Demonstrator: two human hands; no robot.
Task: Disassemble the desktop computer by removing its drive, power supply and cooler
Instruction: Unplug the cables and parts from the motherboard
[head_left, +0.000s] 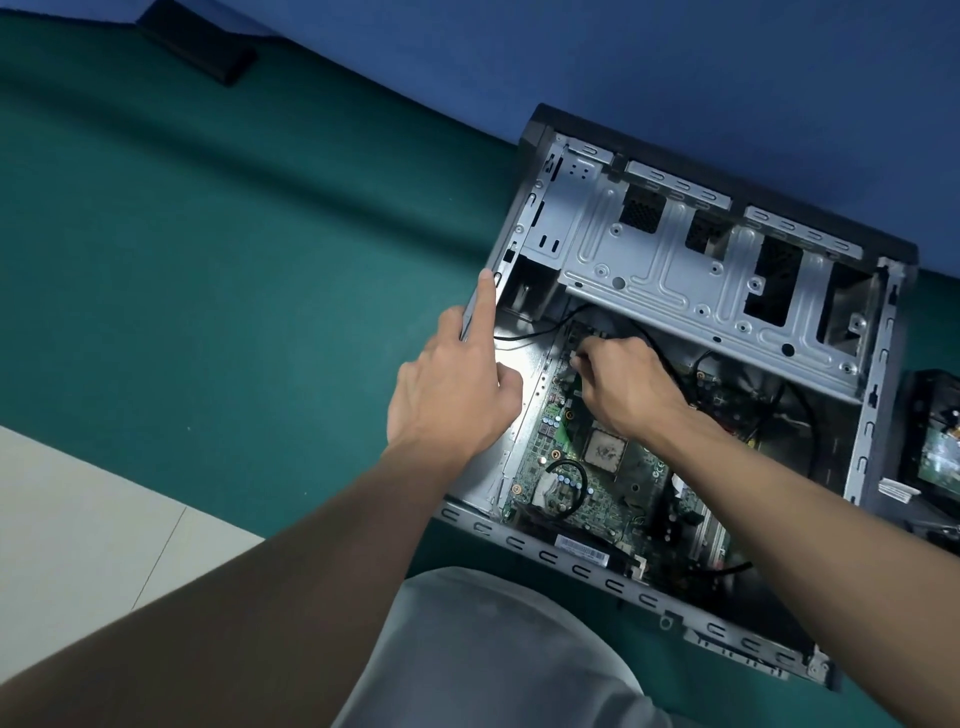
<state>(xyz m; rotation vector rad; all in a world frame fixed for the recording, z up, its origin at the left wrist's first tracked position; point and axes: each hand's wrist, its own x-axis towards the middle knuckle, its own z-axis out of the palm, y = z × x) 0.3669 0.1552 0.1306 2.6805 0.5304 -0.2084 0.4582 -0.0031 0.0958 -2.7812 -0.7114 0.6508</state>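
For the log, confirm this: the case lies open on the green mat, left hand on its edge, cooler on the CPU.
Not quite: head view shows the CPU bare, no cooler on it. The case, mat and left hand are as stated.

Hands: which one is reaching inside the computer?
The right hand: it is down inside the case, fingers curled, pinching a white plug by the green board. The left hand only rests on the case's side wall, index finger straight.

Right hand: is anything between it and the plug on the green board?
Nothing visible. The right hand is at the plug on the motherboard, fingers curled on it, near the metal drive cage. The left hand rests on the case wall, aside.
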